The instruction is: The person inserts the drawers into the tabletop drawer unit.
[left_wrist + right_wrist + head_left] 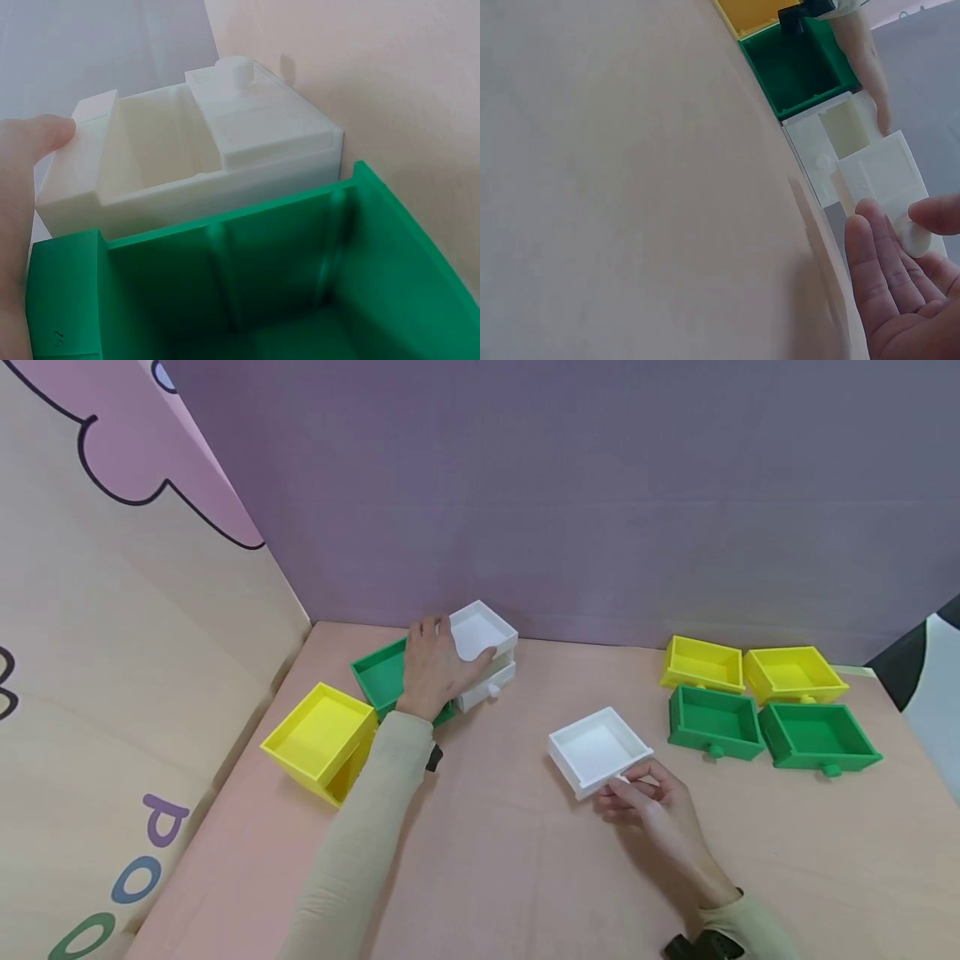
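Note:
In the head view, a small white cabinet (pixel 482 631) stands at the back, a drawer with a round knob (pixel 493 691) in its lower slot. Its upper slot is an open gap in the left wrist view. My left hand (pixel 437 668) holds this cabinet, thumb (pixel 54 133) on its edge; the other fingertips are partly hidden. Beside it is a green cabinet (pixel 378 675), mostly covered by that hand and sleeve. My right hand (pixel 660 806) pinches the knob (pixel 915 238) of a loose white drawer (pixel 598 748), held tilted above the table.
A yellow cabinet (pixel 318 735) with an open front stands left of my left forearm. At the right lie two yellow drawers (pixel 703 663) behind two green drawers (pixel 716 720), knobs facing me. A purple-grey wall (pixel 570 502) borders the pink table (pixel 480 860) at the back.

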A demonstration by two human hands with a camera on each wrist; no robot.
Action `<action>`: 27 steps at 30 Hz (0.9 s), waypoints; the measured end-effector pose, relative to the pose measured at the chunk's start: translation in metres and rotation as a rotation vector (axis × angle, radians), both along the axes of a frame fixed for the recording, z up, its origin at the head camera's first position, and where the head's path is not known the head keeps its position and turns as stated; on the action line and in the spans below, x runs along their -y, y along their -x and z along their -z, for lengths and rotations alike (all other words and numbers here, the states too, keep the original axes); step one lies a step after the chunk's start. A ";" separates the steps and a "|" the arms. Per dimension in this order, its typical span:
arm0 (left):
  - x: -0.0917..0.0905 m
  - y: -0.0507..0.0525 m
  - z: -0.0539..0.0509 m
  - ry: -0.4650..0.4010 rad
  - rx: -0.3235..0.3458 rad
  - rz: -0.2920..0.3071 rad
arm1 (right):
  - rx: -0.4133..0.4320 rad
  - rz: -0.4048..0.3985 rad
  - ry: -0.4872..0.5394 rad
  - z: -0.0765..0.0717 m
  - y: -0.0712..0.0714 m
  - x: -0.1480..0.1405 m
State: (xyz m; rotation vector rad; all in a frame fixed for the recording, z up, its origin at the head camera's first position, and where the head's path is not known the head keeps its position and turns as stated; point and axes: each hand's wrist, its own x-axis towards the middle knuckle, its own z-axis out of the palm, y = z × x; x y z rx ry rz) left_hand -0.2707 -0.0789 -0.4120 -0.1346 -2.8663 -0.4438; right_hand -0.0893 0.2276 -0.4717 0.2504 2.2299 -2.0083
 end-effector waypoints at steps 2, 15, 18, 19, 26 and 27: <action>0.000 0.000 0.000 0.003 -0.005 0.000 | -0.004 -0.009 -0.005 0.000 0.001 0.002; 0.001 0.000 0.000 0.016 -0.019 0.000 | -0.010 -0.022 -0.003 0.000 0.006 0.016; 0.001 0.000 0.000 0.014 -0.016 -0.003 | -0.017 -0.029 0.006 -0.001 0.007 0.019; 0.001 -0.001 0.000 0.013 -0.015 -0.005 | -0.016 -0.031 0.011 -0.001 0.007 0.020; 0.000 0.000 0.000 0.011 -0.008 -0.001 | -0.003 -0.029 0.029 -0.001 0.011 0.027; 0.000 0.000 0.000 0.009 -0.008 0.000 | -0.002 -0.029 0.026 -0.001 0.011 0.027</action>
